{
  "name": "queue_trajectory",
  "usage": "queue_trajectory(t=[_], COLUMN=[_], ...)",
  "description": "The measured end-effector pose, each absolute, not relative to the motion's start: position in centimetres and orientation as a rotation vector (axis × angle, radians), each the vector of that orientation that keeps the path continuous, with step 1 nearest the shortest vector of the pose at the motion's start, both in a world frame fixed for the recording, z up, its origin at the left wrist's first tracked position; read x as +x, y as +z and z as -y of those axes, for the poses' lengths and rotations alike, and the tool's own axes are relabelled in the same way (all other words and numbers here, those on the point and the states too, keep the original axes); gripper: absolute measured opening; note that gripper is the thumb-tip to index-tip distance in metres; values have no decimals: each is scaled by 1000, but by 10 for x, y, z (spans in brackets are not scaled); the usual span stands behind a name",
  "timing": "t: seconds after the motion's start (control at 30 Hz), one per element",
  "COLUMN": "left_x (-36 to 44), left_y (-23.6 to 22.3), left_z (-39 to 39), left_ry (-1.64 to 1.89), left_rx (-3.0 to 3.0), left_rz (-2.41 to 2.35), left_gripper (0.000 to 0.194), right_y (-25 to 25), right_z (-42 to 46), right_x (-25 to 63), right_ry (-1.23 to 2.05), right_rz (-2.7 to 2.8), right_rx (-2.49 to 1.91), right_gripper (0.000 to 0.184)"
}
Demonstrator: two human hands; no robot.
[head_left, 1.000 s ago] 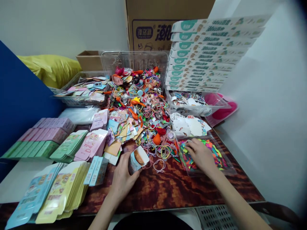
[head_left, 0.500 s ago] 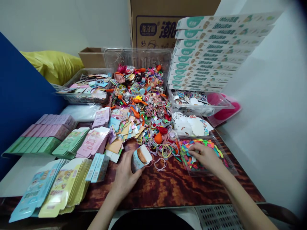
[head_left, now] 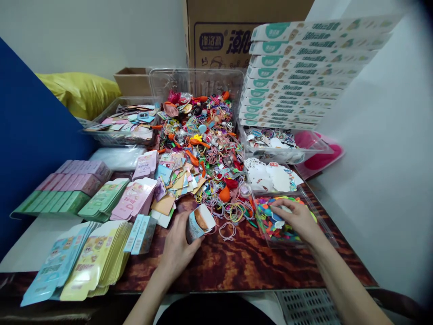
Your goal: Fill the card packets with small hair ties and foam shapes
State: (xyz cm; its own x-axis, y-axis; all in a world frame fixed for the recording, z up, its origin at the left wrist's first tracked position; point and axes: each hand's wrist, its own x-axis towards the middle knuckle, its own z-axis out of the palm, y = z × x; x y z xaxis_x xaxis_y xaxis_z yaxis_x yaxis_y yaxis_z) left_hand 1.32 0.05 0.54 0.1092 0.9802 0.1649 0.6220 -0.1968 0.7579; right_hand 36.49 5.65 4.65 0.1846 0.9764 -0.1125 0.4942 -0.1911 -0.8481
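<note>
My left hand point(head_left: 174, 253) is shut around a small folded blue and white card packet point(head_left: 199, 223), which shows a brown round picture on its side. Loose elastic hair ties point(head_left: 226, 230) lie just right of the packet on the table. My right hand point(head_left: 297, 220) rests with fingers spread on bright multicoloured pieces point(head_left: 270, 221) inside a clear plastic tray point(head_left: 262, 225). No piece shows held in its fingers.
A heap of mixed hair ties and small trinkets point(head_left: 199, 140) fills the table's middle. Stacks of printed card packets point(head_left: 98, 253) lie at left, a tall stack of flat teal-labelled boxes point(head_left: 304, 67) rises at right, and a cardboard carton point(head_left: 219, 36) stands behind.
My right hand has shifted slightly within the tray and the coloured pieces under it have been disturbed. My left hand still grips the packet. The whole view has drifted a little as my head moved.
</note>
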Motion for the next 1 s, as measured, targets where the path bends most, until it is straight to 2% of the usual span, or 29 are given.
queue_trajectory(t=[0.17, 0.27, 0.33, 0.4, 0.5, 0.57, 0.6, 0.73, 0.8, 0.9, 1.0], left_x=[24, 32, 36, 37, 37, 36, 35, 30, 29, 31, 34], left_y=[10, 13, 15, 15, 15, 15, 14, 12, 10, 7, 8], left_z=[-3, -4, -5, -4, -3, -2, -2, -2, -1, -1, 0], left_ry=[896, 870, 850, 833, 820, 831, 843, 916, 945, 996, 1075], left_rx=[1917, 1945, 1947, 1948, 1967, 1966, 1955, 1910, 1898, 1872, 1827], left_rz=[-1504, -1477, -1465, -1463, -1478, -1515, -1542, -1612, -1628, -1662, -1674], left_gripper=[62, 60, 59, 59, 60, 59, 58, 59, 61, 62, 60], right_y=[78, 90, 94, 94, 91, 87, 86, 79, 76, 71, 66], right_z=[-54, -52, -51, -50, -51, -52, -52, -51, -46, -38, -31], right_x=[342, 303, 272, 241, 205, 192, 189, 191, 194, 192, 188], right_ry=[1350, 1505, 1524, 1316, 733, 528, 516, 662, 652, 420, 316], right_rz=[908, 1029, 1298, 1743, 2335, 2507, 2516, 2220, 2093, 2052, 2087], right_rx=[-1550, -1435, -1365, -1313, -1347, -1401, -1404, -1267, -1232, -1235, -1168], right_gripper=[44, 38, 27, 14, 18, 19, 20, 45, 39, 15, 13])
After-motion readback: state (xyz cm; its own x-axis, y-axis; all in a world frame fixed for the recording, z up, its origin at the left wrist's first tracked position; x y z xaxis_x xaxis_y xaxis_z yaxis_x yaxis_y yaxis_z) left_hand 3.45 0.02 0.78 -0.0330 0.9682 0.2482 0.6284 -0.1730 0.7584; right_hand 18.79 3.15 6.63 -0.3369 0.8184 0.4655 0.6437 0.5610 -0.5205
